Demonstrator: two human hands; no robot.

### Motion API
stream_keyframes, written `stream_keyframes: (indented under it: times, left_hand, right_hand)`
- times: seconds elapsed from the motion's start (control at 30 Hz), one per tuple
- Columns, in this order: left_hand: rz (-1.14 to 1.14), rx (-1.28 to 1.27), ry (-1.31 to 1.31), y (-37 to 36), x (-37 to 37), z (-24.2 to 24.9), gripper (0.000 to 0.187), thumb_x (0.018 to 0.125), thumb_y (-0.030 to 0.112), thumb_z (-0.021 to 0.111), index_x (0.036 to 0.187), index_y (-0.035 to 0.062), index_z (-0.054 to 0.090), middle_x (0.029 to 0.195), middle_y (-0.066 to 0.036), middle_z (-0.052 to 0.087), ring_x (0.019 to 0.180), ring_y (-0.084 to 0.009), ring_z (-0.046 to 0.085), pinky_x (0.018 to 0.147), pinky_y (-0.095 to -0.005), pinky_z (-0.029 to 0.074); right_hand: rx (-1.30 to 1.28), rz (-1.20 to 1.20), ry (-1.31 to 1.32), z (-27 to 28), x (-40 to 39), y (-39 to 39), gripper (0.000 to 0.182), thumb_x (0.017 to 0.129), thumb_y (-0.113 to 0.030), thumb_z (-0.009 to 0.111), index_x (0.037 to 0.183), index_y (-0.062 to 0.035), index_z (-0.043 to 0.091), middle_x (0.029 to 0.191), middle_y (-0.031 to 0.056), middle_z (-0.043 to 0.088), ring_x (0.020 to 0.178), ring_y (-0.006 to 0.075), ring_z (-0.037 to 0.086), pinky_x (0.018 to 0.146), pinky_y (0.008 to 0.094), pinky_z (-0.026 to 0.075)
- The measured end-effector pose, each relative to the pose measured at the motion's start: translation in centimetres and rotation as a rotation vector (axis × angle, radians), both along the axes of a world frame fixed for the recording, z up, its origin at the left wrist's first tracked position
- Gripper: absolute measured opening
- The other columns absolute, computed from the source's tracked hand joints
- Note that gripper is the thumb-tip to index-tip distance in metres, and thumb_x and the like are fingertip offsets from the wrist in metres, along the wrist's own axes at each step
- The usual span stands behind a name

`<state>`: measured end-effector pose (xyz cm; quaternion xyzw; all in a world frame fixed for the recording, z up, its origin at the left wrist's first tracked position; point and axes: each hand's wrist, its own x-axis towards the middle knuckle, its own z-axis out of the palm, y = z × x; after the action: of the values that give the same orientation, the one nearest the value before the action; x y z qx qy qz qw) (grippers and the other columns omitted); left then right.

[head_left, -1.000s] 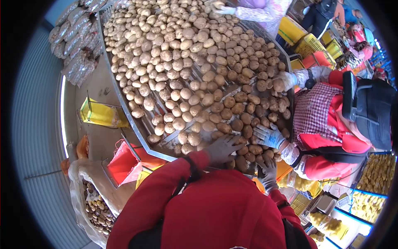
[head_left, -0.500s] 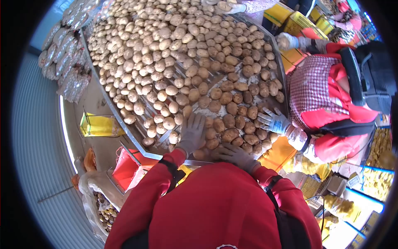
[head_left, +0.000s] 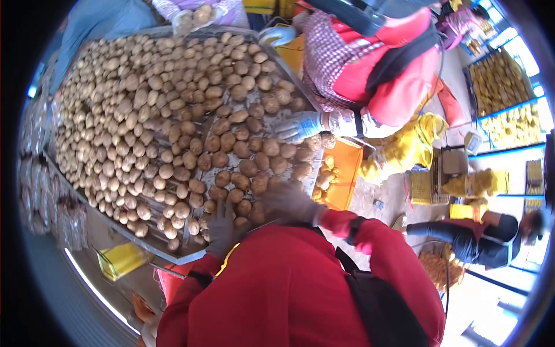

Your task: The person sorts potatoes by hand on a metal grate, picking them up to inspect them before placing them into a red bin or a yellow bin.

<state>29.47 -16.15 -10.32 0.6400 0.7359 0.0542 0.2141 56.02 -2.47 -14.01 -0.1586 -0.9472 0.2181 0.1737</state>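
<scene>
A broad layer of brown potatoes [head_left: 133,110] covers the metal-rimmed sorting table [head_left: 167,254] in front of me. My left hand [head_left: 221,231], in a grey glove, lies against potatoes at the near edge, its fingers stretched out. Also gloved, my right hand [head_left: 291,203] is among the potatoes near the table's right corner; motion smears its fingers. Just beyond that hand, an orange crate [head_left: 350,168] with several potatoes inside adjoins the table.
A co-worker's gloved hand [head_left: 299,127] reaches over the right side. Another person's hands [head_left: 196,17] hold potatoes at the far edge. A yellow crate [head_left: 124,260] stands at lower left. Filled yellow sacks [head_left: 404,147] are on the right, where a person [head_left: 485,237] bends over.
The view has swung to the right, showing the orange crate and more of the floor there. My right hand has moved right across the potatoes; my left hand stays at the near edge.
</scene>
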Motion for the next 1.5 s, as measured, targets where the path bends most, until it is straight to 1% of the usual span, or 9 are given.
stream_keyframes:
  times: [0.4, 0.6, 0.73, 0.83, 0.9, 1.07, 1.27, 1.37, 1.5]
  left_hand:
    - [-0.397, -0.294, -0.162, 10.9, 7.0, 0.0, 0.061, 0.1, 0.038, 0.063, 0.155, 0.0165, 0.048, 0.156, -0.029, 0.043, 0.126, -0.0485, 0.062, 0.099, -0.0541, 0.056]
    - [-0.439, 0.372, -0.321, 6.0, -1.2, 0.7, 0.056, 0.102, 0.033, 0.062, 0.153, 0.0133, 0.051, 0.143, -0.026, 0.06, 0.133, -0.042, 0.058, 0.107, -0.0497, 0.051]
    - [0.088, 0.218, 0.047, -2.1, -11.5, -1.8, 0.064, 0.098, 0.037, 0.066, 0.153, 0.0091, 0.05, 0.154, -0.026, 0.051, 0.139, -0.0458, 0.052, 0.115, -0.0542, 0.043]
    - [0.581, 0.19, 0.241, -7.4, -15.0, -2.3, 0.075, 0.094, 0.041, 0.068, 0.156, 0.0061, 0.045, 0.166, -0.027, 0.035, 0.147, -0.054, 0.038, 0.12, -0.0635, 0.032]
    - [0.602, -0.082, 0.239, -8.3, -12.8, 0.9, 0.079, 0.094, 0.042, 0.068, 0.16, 0.0091, 0.039, 0.166, -0.03, 0.032, 0.146, -0.0579, 0.037, 0.119, -0.0649, 0.034]
    - [0.69, 0.034, -0.017, -9.0, -6.9, -0.3, 0.075, 0.095, 0.042, 0.068, 0.159, 0.0148, 0.043, 0.161, -0.032, 0.037, 0.141, -0.0558, 0.045, 0.109, -0.0614, 0.047]
    - [0.261, 0.41, -0.378, -2.7, -10.5, 1.6, 0.047, 0.097, 0.024, 0.069, 0.141, 0.0098, 0.063, 0.138, -0.02, 0.064, 0.114, -0.0383, 0.069, 0.094, -0.0457, 0.059]
    - [0.114, 0.382, 0.053, 7.4, -18.1, 0.1, 0.047, 0.099, 0.033, 0.066, 0.141, 0.0133, 0.064, 0.149, -0.016, 0.057, 0.142, -0.0396, 0.052, 0.109, -0.0495, 0.05]
    - [0.5, 0.061, 0.076, 15.7, -19.3, -2.4, 0.083, 0.096, 0.069, 0.055, 0.16, 0.0171, 0.046, 0.165, -0.018, 0.041, 0.15, -0.0546, 0.035, 0.121, -0.0623, 0.037]
  right_hand:
    - [0.039, -0.319, -0.042, -2.2, 7.8, -0.5, 0.04, 0.085, -0.017, 0.072, 0.125, -0.0126, 0.071, 0.131, 0.0074, 0.07, 0.129, 0.0309, 0.062, 0.108, 0.0501, 0.049]
    - [0.043, -0.289, -0.08, -1.0, 2.4, 1.6, 0.032, 0.086, -0.022, 0.072, 0.117, -0.0146, 0.075, 0.119, 0.0074, 0.074, 0.122, 0.0309, 0.064, 0.107, 0.0505, 0.048]
    - [-0.033, 0.314, -0.12, 2.8, -10.7, -0.5, 0.049, 0.086, -0.032, 0.07, 0.134, -0.0224, 0.067, 0.135, 0.0102, 0.065, 0.132, 0.0335, 0.058, 0.114, 0.0525, 0.044]
    - [0.392, 0.558, 0.127, -6.0, -15.5, -3.3, 0.047, 0.091, -0.033, 0.066, 0.138, -0.0253, 0.064, 0.139, 0.0093, 0.062, 0.136, 0.0338, 0.056, 0.111, 0.0546, 0.045]
    - [0.16, 0.573, 0.063, -4.9, -13.5, -2.7, 0.048, 0.091, -0.035, 0.067, 0.138, -0.023, 0.063, 0.142, 0.0086, 0.061, 0.139, 0.0355, 0.053, 0.112, 0.0538, 0.046]
    - [-0.087, 0.363, -0.107, 0.2, -5.1, 2.0, 0.041, 0.086, -0.033, 0.075, 0.125, -0.0217, 0.07, 0.139, 0.0085, 0.063, 0.129, 0.0369, 0.06, 0.108, 0.0523, 0.048]
    - [-0.006, -0.114, -0.064, -0.1, 1.5, 3.4, 0.024, 0.09, -0.011, 0.073, 0.113, -0.0118, 0.074, 0.113, 0.0118, 0.072, 0.107, 0.0348, 0.067, 0.092, 0.0475, 0.053]
    - [-0.079, -0.298, -0.062, 1.4, 1.3, 2.0, 0.024, 0.093, -0.005, 0.069, 0.115, -0.0106, 0.075, 0.101, 0.0117, 0.073, 0.095, 0.0334, 0.069, 0.085, 0.0443, 0.054]
    - [-0.135, -0.346, -0.125, 1.7, 2.5, 0.1, 0.024, 0.095, -0.007, 0.069, 0.118, -0.0117, 0.076, 0.091, 0.0097, 0.072, 0.085, 0.0313, 0.069, 0.075, 0.0441, 0.054]
